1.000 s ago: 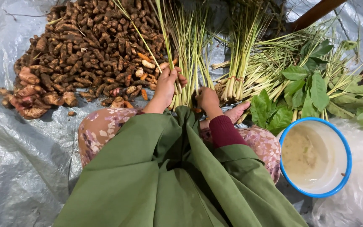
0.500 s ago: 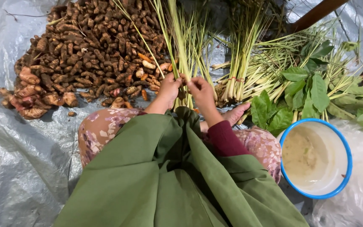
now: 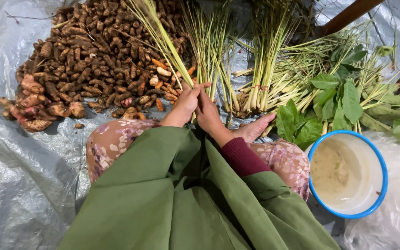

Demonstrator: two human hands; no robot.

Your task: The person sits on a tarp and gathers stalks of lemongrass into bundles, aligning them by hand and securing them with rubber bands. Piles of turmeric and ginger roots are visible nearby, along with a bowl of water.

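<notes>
My left hand (image 3: 184,103) and my right hand (image 3: 208,112) are pressed together in front of my knees, both closed around the lower ends of a bunch of green lemongrass stalks (image 3: 160,37) that slants up to the left. Just behind the hands lies a big heap of brown turmeric roots (image 3: 89,55), some showing orange flesh. A tied lemongrass bundle (image 3: 261,74) stands to the right of my hands. My green garment (image 3: 163,208) covers my lap.
A silver plastic sheet (image 3: 19,185) covers the ground. A white bowl with a blue rim (image 3: 348,173) sits at my right, near a pile of green leaves (image 3: 329,106) and more stalks. My bare foot (image 3: 254,129) shows beside the bundle.
My hands have come closer together around the stalks, and the bunch now leans further to the left.
</notes>
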